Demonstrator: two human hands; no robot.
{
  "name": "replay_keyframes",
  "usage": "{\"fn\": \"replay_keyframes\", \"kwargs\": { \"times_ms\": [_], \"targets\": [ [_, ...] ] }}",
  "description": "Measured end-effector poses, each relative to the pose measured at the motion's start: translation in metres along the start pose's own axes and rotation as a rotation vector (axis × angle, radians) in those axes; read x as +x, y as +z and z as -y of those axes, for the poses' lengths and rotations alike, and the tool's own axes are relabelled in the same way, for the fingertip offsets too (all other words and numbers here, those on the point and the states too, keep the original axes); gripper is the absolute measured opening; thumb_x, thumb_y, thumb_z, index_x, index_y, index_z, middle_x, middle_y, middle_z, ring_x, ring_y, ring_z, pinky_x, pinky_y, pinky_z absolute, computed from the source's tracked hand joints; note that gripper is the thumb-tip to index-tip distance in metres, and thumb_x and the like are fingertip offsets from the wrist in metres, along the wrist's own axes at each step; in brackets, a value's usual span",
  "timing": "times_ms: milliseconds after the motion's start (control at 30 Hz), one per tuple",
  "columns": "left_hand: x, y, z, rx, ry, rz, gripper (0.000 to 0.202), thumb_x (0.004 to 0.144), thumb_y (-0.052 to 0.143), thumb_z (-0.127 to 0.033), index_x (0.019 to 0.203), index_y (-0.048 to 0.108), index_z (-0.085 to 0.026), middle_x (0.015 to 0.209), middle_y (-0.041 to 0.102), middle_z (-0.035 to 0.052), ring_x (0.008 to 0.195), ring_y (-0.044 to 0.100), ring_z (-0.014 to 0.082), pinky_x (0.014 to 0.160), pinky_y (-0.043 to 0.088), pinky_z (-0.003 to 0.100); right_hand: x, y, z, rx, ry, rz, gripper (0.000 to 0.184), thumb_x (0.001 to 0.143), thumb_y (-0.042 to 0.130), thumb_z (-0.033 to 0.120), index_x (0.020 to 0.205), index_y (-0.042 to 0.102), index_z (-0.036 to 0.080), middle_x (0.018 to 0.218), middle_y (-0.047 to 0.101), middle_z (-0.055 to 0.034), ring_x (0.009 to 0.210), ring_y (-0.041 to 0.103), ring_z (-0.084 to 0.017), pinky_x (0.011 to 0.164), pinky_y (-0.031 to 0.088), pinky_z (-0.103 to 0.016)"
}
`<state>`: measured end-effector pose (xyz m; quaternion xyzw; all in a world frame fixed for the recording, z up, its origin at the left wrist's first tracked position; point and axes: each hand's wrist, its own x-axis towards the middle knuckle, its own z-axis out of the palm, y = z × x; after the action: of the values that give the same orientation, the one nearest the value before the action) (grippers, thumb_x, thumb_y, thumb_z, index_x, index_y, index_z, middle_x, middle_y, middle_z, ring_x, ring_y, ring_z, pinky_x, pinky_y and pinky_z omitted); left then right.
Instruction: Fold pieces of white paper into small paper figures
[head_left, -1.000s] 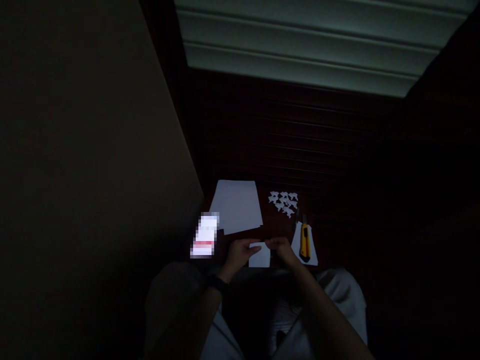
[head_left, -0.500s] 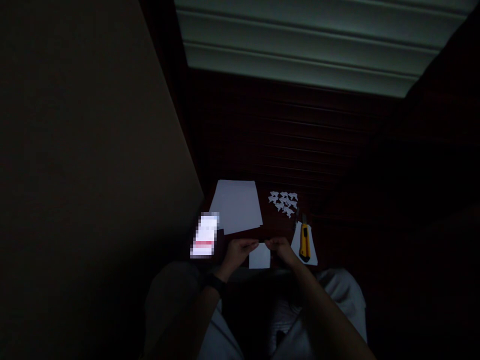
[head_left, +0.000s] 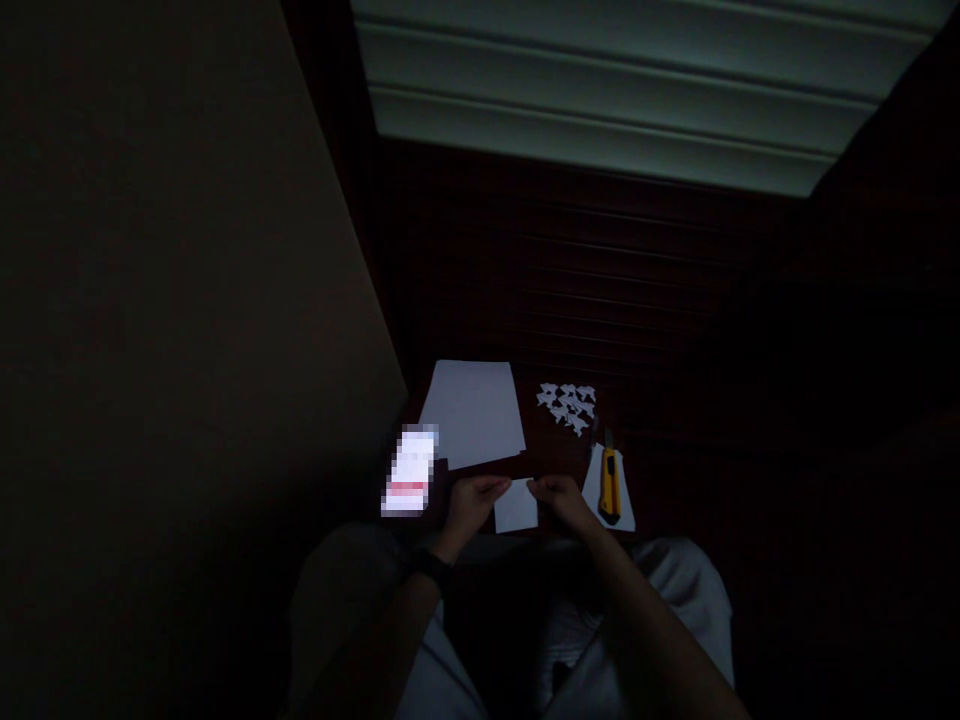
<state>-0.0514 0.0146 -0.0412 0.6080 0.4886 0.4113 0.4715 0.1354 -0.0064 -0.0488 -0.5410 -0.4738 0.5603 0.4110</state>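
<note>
A small white square of paper (head_left: 516, 508) is held by its far corners between my two hands, slightly turned. My left hand (head_left: 474, 502) pinches the far left corner, with a dark band on that wrist. At the far right corner, the fingers of my right hand (head_left: 561, 497) close on the paper. To the right lies a yellow utility knife (head_left: 610, 488) on top of white paper pieces (head_left: 592, 492). Beyond my right hand is a cluster of several small folded paper shapes (head_left: 568, 405).
A stack of large white sheets (head_left: 474, 410) lies behind my left hand. Left of it glows a phone (head_left: 410, 470) with a blurred screen. The dark table's near edge meets my knees. A wall (head_left: 187, 250) rises at the left, and pale slats (head_left: 600, 100) hang beyond. Light is dim.
The paper square has shifted slightly away from me and to the left, turning a little. Both hands have moved slightly left. The other things stay in place.
</note>
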Motion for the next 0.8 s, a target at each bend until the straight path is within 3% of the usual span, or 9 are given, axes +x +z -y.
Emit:
{"fn": "replay_keyframes", "kwargs": {
  "times_ms": [367, 533, 667, 800],
  "targets": [
    [-0.0003, -0.0002, 0.0023, 0.036, 0.015, 0.029, 0.027, 0.070, 0.058, -0.038, 0.081, 0.069, -0.015, 0.080, 0.069, 0.0069, 0.074, 0.064, 0.0206, 0.065, 0.049, 0.027, -0.0016, 0.0017, 0.0019, 0.006, -0.041, -0.051, 0.034, 0.067, 0.058, 0.049, 0.069, 0.054, 0.015, 0.056, 0.052, 0.0016, 0.047, 0.045, -0.010, 0.045, 0.035, -0.021],
    [-0.0026, 0.0009, -0.0037, 0.040, 0.018, 0.056, 0.026, 0.070, 0.058, -0.037, 0.080, 0.069, -0.016, 0.079, 0.070, 0.0064, 0.072, 0.064, 0.0204, 0.063, 0.049, 0.027, 0.0023, 0.0004, -0.0050, -0.116, -0.047, -0.089, 0.032, 0.070, 0.054, 0.047, 0.065, 0.053, 0.015, 0.055, 0.051, 0.0017, 0.049, 0.044, -0.010, 0.046, 0.033, -0.021],
    [-0.0027, 0.0013, -0.0049, 0.043, 0.011, 0.019, 0.024, 0.070, 0.059, -0.036, 0.079, 0.070, -0.016, 0.079, 0.070, 0.0060, 0.072, 0.064, 0.0201, 0.063, 0.049, 0.027, 0.0034, 0.0011, -0.0039, -0.261, -0.114, -0.151, 0.032, 0.073, 0.051, 0.045, 0.062, 0.055, 0.015, 0.057, 0.052, 0.0008, 0.054, 0.044, -0.011, 0.049, 0.032, -0.020],
    [-0.0023, 0.0021, -0.0002, 0.024, 0.018, -0.053, 0.023, 0.071, 0.058, -0.035, 0.079, 0.069, -0.016, 0.080, 0.070, 0.0060, 0.073, 0.064, 0.0196, 0.066, 0.050, 0.028, 0.0024, 0.0022, -0.0006, -0.318, -0.107, -0.119, 0.033, 0.071, 0.052, 0.047, 0.062, 0.056, 0.015, 0.056, 0.052, 0.0007, 0.053, 0.044, -0.011, 0.048, 0.030, -0.020]
  ]
}}
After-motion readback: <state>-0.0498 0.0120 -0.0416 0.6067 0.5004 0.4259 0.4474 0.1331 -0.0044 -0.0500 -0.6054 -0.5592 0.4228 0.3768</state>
